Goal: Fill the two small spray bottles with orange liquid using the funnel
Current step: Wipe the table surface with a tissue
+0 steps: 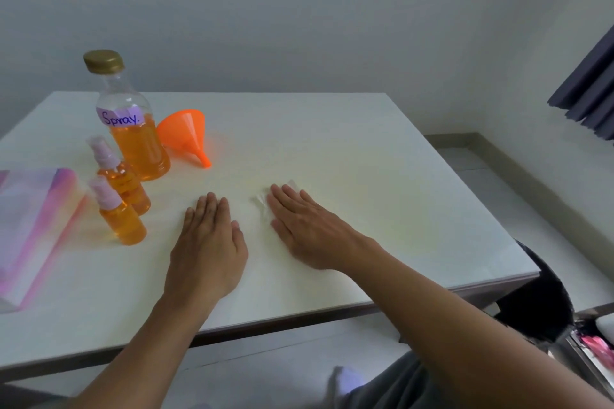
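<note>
Two small spray bottles stand at the left of the white table (365, 176), both capped with pink sprayers and holding orange liquid: the near one (121, 214) and the far one (123, 178). Behind them stands a large clear bottle (133, 123) with a gold cap, a "Spray." label and orange liquid in its lower half. An orange funnel (186, 134) lies on its side to the right of that bottle. My left hand (207, 242) rests flat on the table, fingers straight. My right hand (305, 229) lies flat on a white tissue (262, 201).
A pink and purple packet (33, 226) lies at the table's left edge. The table's front edge runs close to my forearms. A dark curtain (588, 90) hangs at the right, and a dark object (538, 302) sits below the table's right corner.
</note>
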`<action>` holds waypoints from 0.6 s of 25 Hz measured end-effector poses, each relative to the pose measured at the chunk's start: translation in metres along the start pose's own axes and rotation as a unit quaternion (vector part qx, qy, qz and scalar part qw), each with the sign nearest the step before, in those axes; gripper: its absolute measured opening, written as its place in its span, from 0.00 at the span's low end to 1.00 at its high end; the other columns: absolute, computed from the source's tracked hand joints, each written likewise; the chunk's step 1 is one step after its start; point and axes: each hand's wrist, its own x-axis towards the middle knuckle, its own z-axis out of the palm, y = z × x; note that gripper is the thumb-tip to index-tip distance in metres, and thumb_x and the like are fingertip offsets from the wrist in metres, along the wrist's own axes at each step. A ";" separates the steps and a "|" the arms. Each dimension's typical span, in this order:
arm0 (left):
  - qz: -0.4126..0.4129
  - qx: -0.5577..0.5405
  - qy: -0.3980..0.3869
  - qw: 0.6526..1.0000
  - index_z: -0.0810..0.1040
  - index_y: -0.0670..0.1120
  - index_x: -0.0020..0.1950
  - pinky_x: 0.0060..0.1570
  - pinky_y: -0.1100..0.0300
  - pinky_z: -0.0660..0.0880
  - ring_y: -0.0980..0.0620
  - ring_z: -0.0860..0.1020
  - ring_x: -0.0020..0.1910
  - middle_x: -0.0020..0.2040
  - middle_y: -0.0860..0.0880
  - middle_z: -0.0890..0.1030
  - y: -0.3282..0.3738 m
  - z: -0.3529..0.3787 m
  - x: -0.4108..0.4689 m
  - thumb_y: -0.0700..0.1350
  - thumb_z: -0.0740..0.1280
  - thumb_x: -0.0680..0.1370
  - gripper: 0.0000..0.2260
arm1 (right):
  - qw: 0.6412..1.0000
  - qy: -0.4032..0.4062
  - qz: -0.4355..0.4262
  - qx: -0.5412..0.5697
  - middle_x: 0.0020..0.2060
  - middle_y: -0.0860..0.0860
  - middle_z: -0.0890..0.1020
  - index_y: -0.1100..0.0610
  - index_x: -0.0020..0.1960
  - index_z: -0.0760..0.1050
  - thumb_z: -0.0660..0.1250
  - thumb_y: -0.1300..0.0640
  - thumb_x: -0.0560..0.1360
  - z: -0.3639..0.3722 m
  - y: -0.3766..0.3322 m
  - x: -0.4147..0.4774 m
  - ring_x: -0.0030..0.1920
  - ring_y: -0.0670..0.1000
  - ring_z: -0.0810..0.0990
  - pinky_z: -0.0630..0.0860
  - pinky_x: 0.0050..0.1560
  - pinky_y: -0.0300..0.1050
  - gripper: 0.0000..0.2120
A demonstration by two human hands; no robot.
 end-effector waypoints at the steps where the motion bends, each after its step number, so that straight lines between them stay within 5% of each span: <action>1: 0.001 -0.003 -0.003 1.000 0.48 0.46 0.81 0.75 0.56 0.41 0.49 0.44 0.80 0.81 0.47 0.47 0.000 0.000 0.000 0.53 0.44 0.83 0.26 | 1.000 0.004 -0.001 -0.012 0.82 0.55 0.54 0.59 0.82 0.50 0.48 0.53 0.87 0.001 0.004 0.001 0.83 0.53 0.49 0.46 0.82 0.50 0.26; 6: 0.010 -0.007 -0.012 1.000 0.47 0.46 0.81 0.75 0.57 0.39 0.50 0.43 0.80 0.81 0.48 0.45 -0.004 -0.001 -0.001 0.53 0.42 0.83 0.26 | 0.995 -0.018 0.057 -0.085 0.82 0.57 0.52 0.60 0.83 0.49 0.52 0.60 0.84 -0.015 0.075 -0.014 0.83 0.54 0.51 0.42 0.81 0.51 0.28; 12: 0.005 -0.010 -0.006 1.000 0.46 0.45 0.81 0.75 0.57 0.38 0.50 0.42 0.80 0.81 0.47 0.44 0.002 -0.003 -0.002 0.52 0.42 0.84 0.26 | 0.933 0.030 0.358 -0.033 0.72 0.63 0.67 0.67 0.73 0.64 0.53 0.66 0.80 -0.022 0.143 0.008 0.75 0.64 0.63 0.56 0.77 0.59 0.22; 15: 0.000 -0.009 -0.006 1.000 0.46 0.46 0.81 0.74 0.57 0.39 0.50 0.42 0.80 0.81 0.47 0.44 0.001 -0.003 -0.002 0.53 0.43 0.84 0.26 | 0.953 0.035 0.301 0.005 0.80 0.64 0.56 0.67 0.79 0.57 0.50 0.63 0.84 -0.006 0.100 0.059 0.81 0.63 0.51 0.47 0.80 0.59 0.24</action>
